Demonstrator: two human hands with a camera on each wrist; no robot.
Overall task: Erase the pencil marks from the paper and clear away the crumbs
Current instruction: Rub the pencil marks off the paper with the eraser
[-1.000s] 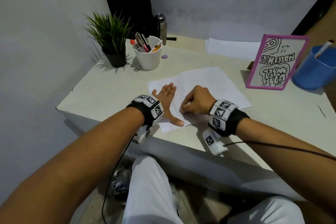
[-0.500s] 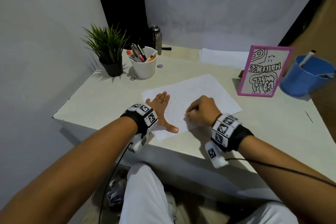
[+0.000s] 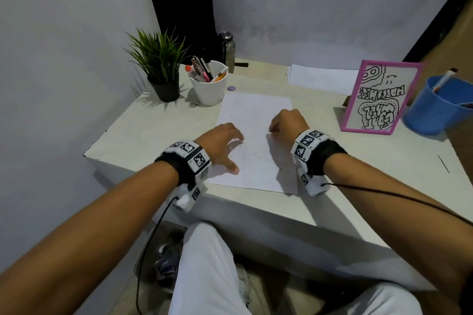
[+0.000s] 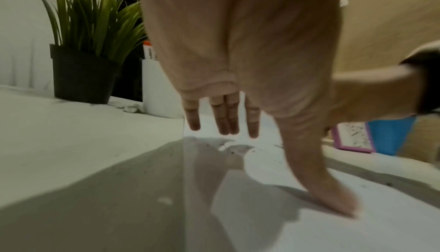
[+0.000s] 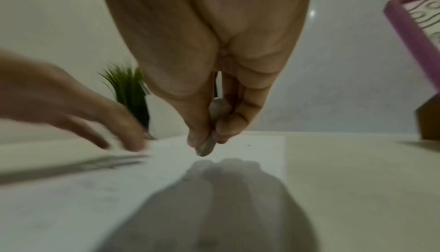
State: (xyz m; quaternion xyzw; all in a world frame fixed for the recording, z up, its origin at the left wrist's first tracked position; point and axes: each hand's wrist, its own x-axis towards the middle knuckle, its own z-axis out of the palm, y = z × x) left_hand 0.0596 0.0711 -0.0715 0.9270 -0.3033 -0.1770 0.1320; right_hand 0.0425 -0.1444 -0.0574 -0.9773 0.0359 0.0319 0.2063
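Observation:
A white sheet of paper (image 3: pixel 256 120) lies on the pale desk, now squared to the desk's front edge, with dark eraser crumbs (image 3: pixel 249 155) scattered over it. My left hand (image 3: pixel 222 143) hovers over the sheet's left side with straight spread fingers (image 4: pixel 223 118), and its thumb tip (image 4: pixel 338 205) touches the paper. My right hand (image 3: pixel 286 123) is raised just above the sheet's right side. It pinches a small grey eraser (image 5: pixel 212 139) between thumb and fingers, the eraser's tip a little above the paper (image 5: pixel 166 162).
A potted plant (image 3: pixel 161 69), a white pen cup (image 3: pixel 208 84) and a steel bottle (image 3: pixel 229 50) stand at the back left. A pink-framed drawing (image 3: pixel 378 100) and a blue cup (image 3: pixel 440 107) stand at the right. More paper (image 3: pixel 320 78) lies behind.
The sheet has turned from skewed to square with the desk edge. My left hand's fingers lifted off it, and my right hand moved right and up with the eraser.

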